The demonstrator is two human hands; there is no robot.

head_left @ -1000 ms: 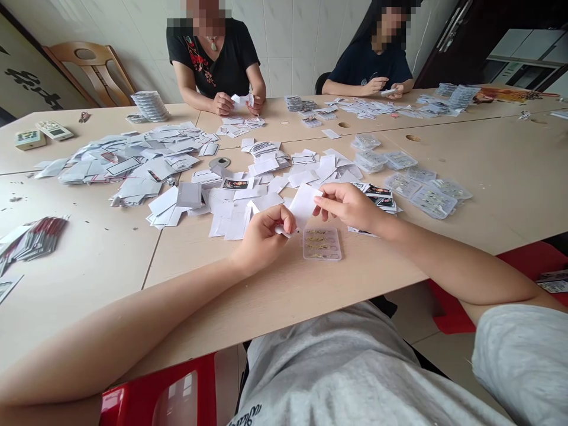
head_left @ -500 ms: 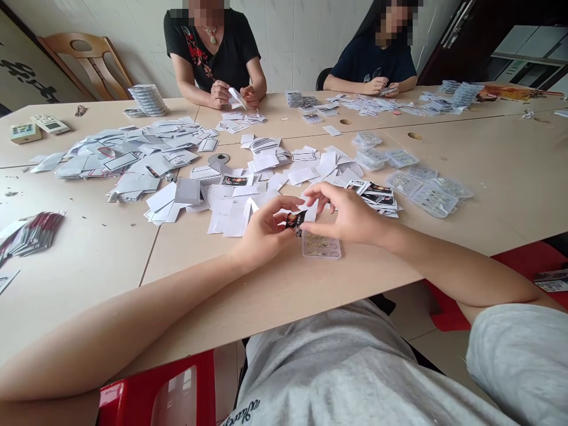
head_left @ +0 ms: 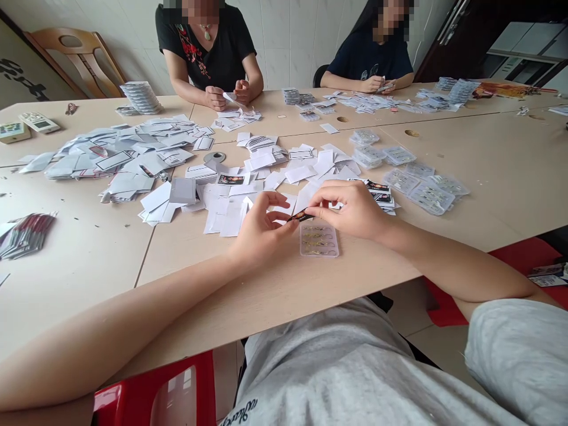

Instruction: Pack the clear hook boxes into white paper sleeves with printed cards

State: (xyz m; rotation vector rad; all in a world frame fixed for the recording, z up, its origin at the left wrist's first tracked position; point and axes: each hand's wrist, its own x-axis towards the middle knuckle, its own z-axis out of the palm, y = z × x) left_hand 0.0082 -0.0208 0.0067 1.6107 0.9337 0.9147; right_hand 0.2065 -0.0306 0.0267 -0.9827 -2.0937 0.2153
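- White paper slips (head_left: 146, 145) lie heaped on the table (head_left: 195, 290).
- Left hand (head_left: 265, 228): thumb and finger clamped on the black printed card's near end.
- Black printed card (head_left: 300, 216): between both hands, above the hook box (head_left: 319, 247).
- Right hand (head_left: 352, 210): fingertips pinching its other end.
- Clear plastic boxes (head_left: 429, 197).

right fingers (head_left: 322, 210): spread → pinching dark card (head_left: 300, 216) | card angle: now nearly edge-on
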